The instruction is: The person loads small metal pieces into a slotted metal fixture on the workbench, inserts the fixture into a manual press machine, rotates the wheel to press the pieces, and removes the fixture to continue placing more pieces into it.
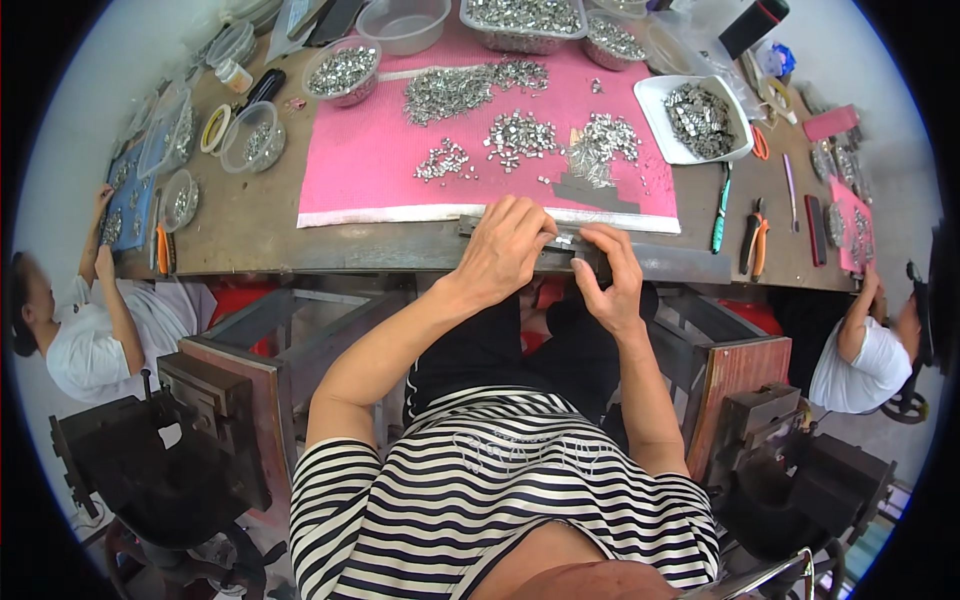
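Note:
My left hand (508, 243) rests on a dark metal bar fixture (466, 226) at the bench's near edge. Its fingers are curled, with thumb and forefinger closed beside a small shiny metal piece (563, 240); what they pinch is hidden. From the other side, my right hand (614, 272) reaches the same fixture. Its fingertips are close to the shiny piece, and the thumb stands apart below them. Beyond the hands, piles of small silvery metal parts (520, 137) and thin metal pins (590, 165) lie on a pink mat (360, 180).
Tubs of metal parts (343, 72) line the back; a white tray (650, 110) of darker parts stands right. Pliers (754, 240), a green-black tool (721, 210) and tape (214, 128) lie around. Co-workers sit left (105, 325) and right (868, 360).

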The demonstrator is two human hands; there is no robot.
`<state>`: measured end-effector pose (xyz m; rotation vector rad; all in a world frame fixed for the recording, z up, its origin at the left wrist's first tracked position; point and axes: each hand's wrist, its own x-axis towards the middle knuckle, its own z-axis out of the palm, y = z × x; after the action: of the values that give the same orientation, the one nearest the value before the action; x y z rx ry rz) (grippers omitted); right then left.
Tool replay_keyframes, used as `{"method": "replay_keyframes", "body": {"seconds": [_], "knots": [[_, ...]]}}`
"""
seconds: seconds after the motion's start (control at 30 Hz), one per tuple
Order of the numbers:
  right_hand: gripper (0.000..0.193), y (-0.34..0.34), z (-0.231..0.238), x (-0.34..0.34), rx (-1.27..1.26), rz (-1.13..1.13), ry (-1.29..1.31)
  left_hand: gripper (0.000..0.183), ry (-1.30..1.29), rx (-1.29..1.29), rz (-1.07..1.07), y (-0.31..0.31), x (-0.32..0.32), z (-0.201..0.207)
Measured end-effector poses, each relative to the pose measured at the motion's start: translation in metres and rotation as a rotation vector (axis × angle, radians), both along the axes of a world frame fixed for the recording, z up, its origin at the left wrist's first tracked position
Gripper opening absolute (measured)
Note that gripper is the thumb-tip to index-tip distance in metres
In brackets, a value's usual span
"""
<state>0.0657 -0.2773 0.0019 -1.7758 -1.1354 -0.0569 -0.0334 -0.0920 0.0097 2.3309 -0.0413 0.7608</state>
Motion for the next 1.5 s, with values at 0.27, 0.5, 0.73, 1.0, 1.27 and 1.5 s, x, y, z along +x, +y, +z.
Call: {"method": "replay_keyframes", "body": {"seconds": [0.27, 0.5, 0.73, 1.0, 1.27, 1.5], "knots": [[0.04, 0.0, 0.002, 0.001, 0.014, 0.015, 0.015, 0.013, -0.098, 0.142, 0.004, 0.0, -0.002, -0.001], [0.043, -0.002, 0.009, 0.004, -0.059, 0.053, 0.031, 0.02, -0.097, 0.118, 0.08, -0.008, -0.008, -0.004], [0.044, 0.0, 0.021, 0.02, -0.154, 0.142, 0.015, 0.016, -0.084, 0.0, 0.243, -0.022, -0.007, 0.0], [0.018, 0.08, 0.047, 0.085, -0.102, 0.074, -0.142, 0.015, -0.017, 0.062, 0.27, -0.024, -0.006, 0.0], [0.021, 0.18, 0.008, 0.138, -0.281, -0.1, -0.147, 0.039, 0.006, 0.081, 0.272, -0.021, -0.022, -0.014], [0.02, 0.197, -0.004, 0.154, -0.323, -0.181, -0.324, 0.037, -0.055, 0.116, 0.286, -0.018, -0.015, -0.01]]}}
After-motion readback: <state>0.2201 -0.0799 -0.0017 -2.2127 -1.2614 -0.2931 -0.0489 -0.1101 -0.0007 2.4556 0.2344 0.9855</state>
